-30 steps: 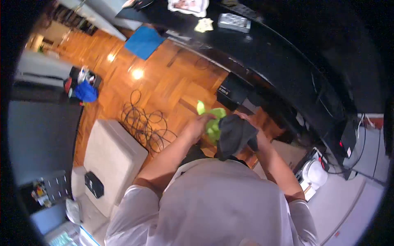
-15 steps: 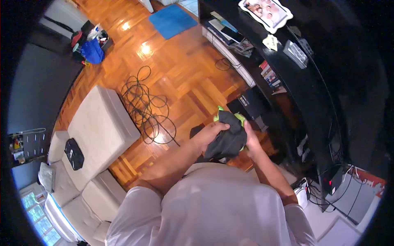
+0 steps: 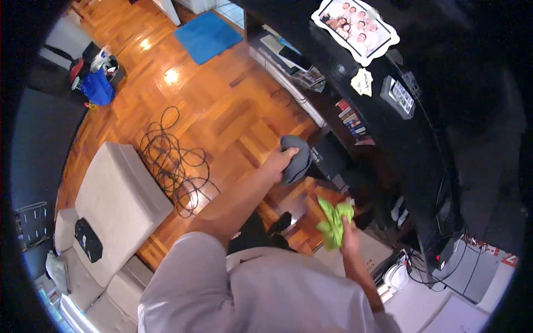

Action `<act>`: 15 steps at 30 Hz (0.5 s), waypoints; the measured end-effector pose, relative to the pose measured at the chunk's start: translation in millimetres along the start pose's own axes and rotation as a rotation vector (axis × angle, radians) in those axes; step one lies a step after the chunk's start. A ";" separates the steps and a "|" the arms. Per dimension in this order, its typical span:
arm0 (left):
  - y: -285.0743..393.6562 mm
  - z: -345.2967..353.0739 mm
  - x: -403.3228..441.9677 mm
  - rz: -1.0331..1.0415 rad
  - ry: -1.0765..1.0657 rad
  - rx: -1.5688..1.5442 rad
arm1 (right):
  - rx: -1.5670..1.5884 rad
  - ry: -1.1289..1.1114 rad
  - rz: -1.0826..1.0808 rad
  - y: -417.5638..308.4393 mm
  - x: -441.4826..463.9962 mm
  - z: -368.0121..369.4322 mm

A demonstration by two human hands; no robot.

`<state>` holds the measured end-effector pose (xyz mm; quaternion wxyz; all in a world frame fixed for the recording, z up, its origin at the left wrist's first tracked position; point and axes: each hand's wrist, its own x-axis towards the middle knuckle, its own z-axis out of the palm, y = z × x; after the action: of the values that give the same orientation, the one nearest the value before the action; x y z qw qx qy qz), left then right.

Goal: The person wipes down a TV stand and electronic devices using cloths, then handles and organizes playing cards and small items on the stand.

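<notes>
The fingers (image 3: 291, 151) of the left hand (image 3: 279, 164) pinch a dark grey cloth (image 3: 298, 166), and the right hand (image 3: 350, 236) grips a green cloth (image 3: 333, 223).
From my place, I see the left thumb laid over the dark grey cloth; the other left fingers are hidden behind it, so I cannot tell how they bend. The right hand is slightly blurred, and green folds cover some of its fingertips. Half a second ago both cloths were bundled together between the hands; now they hang apart above the wooden floor (image 3: 239, 130), the green one lower in my view. Farther left lies a tangled black cable (image 3: 176, 161). At right, the black table (image 3: 327, 61) sinks into darkness, and its far edge I cannot make out.
</notes>
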<state>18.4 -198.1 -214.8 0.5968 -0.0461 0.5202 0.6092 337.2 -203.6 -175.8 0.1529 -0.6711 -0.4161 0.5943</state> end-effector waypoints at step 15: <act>-44.2 86.2 294.9 0.087 0.143 0.119 | 0.026 0.211 0.236 83.7 -101.5 -49.4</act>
<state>17.8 50.4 -400.8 0.5327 -0.0313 0.5982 0.5978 419.8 -315.2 -154.2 0.1335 -0.7719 -0.3083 0.5397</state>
